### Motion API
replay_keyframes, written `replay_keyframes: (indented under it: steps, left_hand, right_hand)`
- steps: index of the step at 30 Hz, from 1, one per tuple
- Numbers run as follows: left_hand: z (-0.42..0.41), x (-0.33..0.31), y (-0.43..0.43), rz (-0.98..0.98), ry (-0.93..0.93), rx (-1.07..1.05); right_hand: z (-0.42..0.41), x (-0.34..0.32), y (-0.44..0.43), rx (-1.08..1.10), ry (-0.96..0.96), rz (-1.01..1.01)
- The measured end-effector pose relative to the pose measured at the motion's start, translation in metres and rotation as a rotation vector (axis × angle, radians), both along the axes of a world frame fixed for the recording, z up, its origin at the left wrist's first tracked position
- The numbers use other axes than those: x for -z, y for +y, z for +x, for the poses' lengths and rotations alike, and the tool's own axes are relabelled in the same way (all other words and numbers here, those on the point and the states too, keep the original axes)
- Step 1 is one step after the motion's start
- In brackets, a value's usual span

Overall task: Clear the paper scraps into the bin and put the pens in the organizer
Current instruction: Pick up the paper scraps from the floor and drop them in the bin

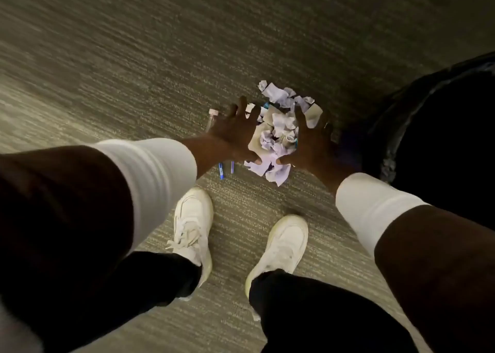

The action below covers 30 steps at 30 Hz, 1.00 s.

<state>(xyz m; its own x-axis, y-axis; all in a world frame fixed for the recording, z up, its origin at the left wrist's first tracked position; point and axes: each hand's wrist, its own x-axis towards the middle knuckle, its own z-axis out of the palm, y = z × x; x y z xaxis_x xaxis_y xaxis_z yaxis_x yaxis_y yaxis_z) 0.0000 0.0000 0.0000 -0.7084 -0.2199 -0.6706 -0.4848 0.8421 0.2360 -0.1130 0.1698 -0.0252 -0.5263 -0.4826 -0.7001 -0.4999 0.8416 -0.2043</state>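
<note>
A heap of crumpled white paper scraps [281, 133] lies on the grey carpet in front of my feet. My left hand [233, 135] presses against the heap's left side with fingers spread. My right hand [313, 141] flanks the right side, fingers spread and partly tucked among the scraps. Two blue pens [226, 168] poke out from under my left wrist. A clear pen with a pale cap [211, 118] lies left of my left hand. Another bluish pen [265, 105] shows inside the heap. I cannot make out an organizer.
A dark round object, possibly the bin [442, 127], stands at the right edge beside the heap. My two white sneakers [192, 224] are planted just below the scraps. Carpet stretches away above and to the left.
</note>
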Motion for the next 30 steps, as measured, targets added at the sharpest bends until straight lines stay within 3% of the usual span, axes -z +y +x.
replay_keyframes:
  steps: [5,12,17,23,30]
  left_hand:
    - [-0.004,0.047,0.015,0.101,0.032,-0.028]
    - [0.005,0.088,0.041,0.014,0.066,-0.034]
    - [0.015,0.095,0.048,-0.008,0.257,-0.122]
    - [0.012,0.073,0.035,0.039,0.238,-0.22]
    - [0.01,0.0,0.025,0.024,0.244,-0.321]
  right_hand:
    - [0.006,0.036,0.002,-0.074,0.113,0.025]
    - [0.019,0.057,0.006,-0.148,0.214,0.0]
    - [0.019,0.057,0.007,-0.1,0.282,-0.11]
    - [0.019,0.044,0.009,0.01,0.211,-0.252]
    - [0.016,-0.018,0.005,0.167,0.246,-0.442]
